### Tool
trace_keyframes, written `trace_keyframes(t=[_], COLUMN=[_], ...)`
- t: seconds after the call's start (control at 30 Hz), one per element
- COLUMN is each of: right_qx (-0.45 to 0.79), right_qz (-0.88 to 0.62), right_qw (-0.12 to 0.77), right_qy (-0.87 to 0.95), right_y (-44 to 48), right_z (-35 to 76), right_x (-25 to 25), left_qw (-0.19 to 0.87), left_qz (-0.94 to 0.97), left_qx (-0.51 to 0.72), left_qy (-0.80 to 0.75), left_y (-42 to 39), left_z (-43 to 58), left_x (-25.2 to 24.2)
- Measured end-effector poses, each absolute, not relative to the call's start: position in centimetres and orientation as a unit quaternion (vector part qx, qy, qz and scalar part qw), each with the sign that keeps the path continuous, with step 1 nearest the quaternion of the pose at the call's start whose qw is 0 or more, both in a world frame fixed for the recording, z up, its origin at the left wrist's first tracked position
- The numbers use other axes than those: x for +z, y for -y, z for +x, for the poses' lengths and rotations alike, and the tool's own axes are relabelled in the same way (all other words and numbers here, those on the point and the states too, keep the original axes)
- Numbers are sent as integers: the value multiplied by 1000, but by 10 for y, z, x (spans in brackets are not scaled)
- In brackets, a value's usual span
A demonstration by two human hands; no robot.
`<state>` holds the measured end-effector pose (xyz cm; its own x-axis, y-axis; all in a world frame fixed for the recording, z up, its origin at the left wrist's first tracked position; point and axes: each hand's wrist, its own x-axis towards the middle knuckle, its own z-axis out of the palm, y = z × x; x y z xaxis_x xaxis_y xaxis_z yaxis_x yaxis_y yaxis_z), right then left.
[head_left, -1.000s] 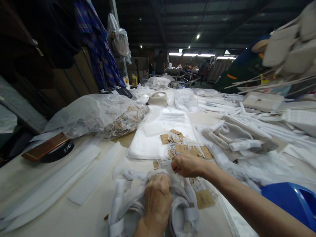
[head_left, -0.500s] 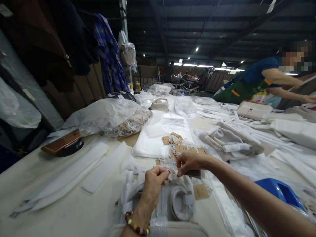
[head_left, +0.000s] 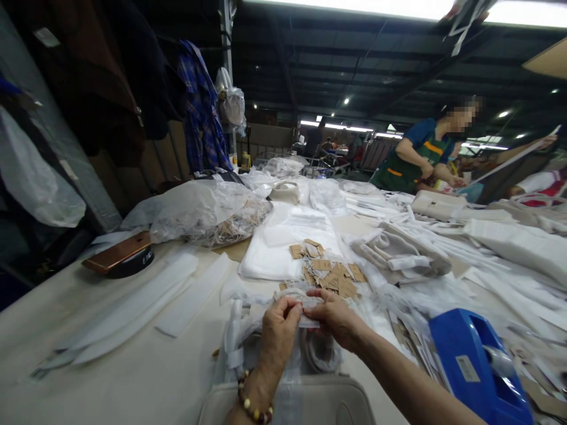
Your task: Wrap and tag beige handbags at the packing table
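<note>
My left hand [head_left: 280, 330], with a beaded bracelet at its wrist, is closed in a pinch of thumb and forefinger. My right hand [head_left: 334, 316] meets it fingertip to fingertip. Between them is a piece of translucent white wrapping [head_left: 309, 322], and both hands grip it. Under the hands lies a beige handbag [head_left: 330, 394] with clear film down its middle. Its coiled strap [head_left: 322, 353] is partly hidden by the right hand. A roll of white padding [head_left: 234, 336] stands left of the strap. Brown cardboard tags [head_left: 339, 278] with white strings lie just beyond the fingers.
A blue tape dispenser [head_left: 463, 348] sits at right. White sheets [head_left: 270, 260] are stacked ahead, beside a plastic sack of strings [head_left: 199, 209]. A beige bag [head_left: 398, 254] with padding lies right of the tags. White strips [head_left: 146, 313] lie at left. Across the table a person in an apron [head_left: 398, 168] works.
My right hand has come nearer my left and now grips the wrapping with it. The view has tilted and swung right, showing more of the tape dispenser. The person opposite stands more upright.
</note>
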<state>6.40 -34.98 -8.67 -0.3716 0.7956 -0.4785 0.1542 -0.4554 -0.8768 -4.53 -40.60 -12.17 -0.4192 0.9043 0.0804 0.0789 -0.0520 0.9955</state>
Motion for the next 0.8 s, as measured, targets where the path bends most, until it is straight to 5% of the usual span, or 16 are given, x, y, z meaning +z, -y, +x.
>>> trace_keyframes(t=[0.47,0.67,0.8], right_qx=[653,692,711], right_qz=[-504,-474,-459], right_qw=[390,388,372], right_qy=[409,382,381], right_y=[362,360,362], right_z=[47,49,54], right_x=[-108,-110,-109], left_qw=[277,322,256], left_qz=[500,504,530], left_qx=[445,456,471], left_qy=[-689,-659,-657], left_y=[442,450,446], left_z=[-26,-12,-23], left_x=[-112,-119,-137])
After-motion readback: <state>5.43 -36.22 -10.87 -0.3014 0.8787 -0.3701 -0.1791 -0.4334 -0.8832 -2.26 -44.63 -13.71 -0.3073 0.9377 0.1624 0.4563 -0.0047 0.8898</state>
